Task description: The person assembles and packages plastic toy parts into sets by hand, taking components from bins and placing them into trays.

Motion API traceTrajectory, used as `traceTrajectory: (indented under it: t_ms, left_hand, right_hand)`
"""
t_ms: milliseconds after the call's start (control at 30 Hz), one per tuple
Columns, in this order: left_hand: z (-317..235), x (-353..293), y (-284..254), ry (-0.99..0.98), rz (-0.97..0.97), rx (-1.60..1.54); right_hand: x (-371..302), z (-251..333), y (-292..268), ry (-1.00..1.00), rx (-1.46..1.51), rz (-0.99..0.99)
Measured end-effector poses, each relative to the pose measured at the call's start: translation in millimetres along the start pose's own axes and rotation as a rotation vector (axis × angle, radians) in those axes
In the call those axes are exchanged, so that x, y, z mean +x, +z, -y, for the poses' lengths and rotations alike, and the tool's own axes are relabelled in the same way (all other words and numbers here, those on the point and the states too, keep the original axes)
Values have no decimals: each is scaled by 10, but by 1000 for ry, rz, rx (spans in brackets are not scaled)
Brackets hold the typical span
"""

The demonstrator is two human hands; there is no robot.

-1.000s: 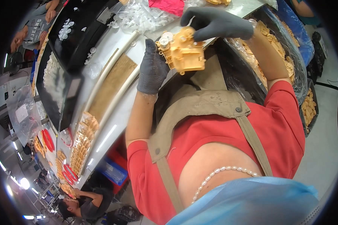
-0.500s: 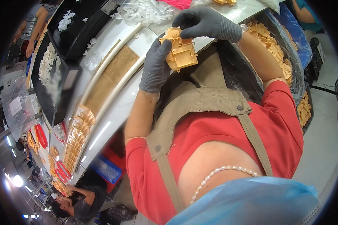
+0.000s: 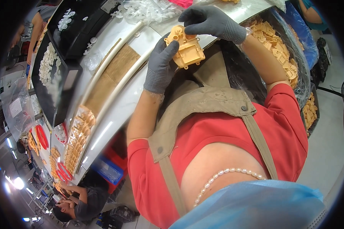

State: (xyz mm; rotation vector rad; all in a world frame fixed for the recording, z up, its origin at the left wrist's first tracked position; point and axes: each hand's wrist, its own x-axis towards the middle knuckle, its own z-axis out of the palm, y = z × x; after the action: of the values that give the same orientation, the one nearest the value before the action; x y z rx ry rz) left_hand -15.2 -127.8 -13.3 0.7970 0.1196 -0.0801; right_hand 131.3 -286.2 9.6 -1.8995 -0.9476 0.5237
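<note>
A yellow-orange plastic housing (image 3: 188, 51) with a rectangular recess, round bosses and small screw lugs is held up near the table's front edge. My left hand (image 3: 160, 63), in a grey knitted glove, grips its left side, thumb on the face and fingers behind. My right hand (image 3: 210, 23), gloved the same way, hovers over the housing's upper right part. Its fingers are loosely curved, with thumb and forefinger apart and the thumb tip close to the housing. I see nothing between them; whether the thumb touches the housing I cannot tell.
Lined bins of yellow-orange parts (image 3: 269, 42) stand to my right. White pipes (image 3: 120, 82) edge a brown strip on the table (image 3: 112, 128), with bagged housings (image 3: 77, 141) further down. Black trays (image 3: 70, 76) hold white parts. Clear plastic pieces (image 3: 149, 11) lie ahead. A co-worker (image 3: 84, 204) sits lower left.
The housing has shifted slightly right and up and turned a little in my left hand. My right hand has moved slightly, its thumb still close to the housing's top.
</note>
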Motion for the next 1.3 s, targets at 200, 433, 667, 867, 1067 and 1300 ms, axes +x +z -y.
traceTrajectory:
  t_ms: [200, 433, 667, 867, 1067, 1300]
  left_hand:
    - [8, 6, 17, -15, -6, -57]
    - [96, 93, -73, 122, -103, -40]
    - [86, 121, -108, 152, -36, -101]
    - [67, 98, -168, 85, -108, -242]
    - [55, 79, -164, 80, -153, -273]
    - [67, 49, -107, 111, -124, -125]
  right_hand:
    - [-28, -62, 59, 5, 101, -59]
    - [-196, 44, 219, 209, 146, 56]
    - [-203, -92, 283, 211, 688, 58]
    - [-303, -490, 191, 170, 1260, 266]
    - [-331, -378, 210, 215, 1269, 165]
    - [-325, 30, 305, 124, 475, -105]
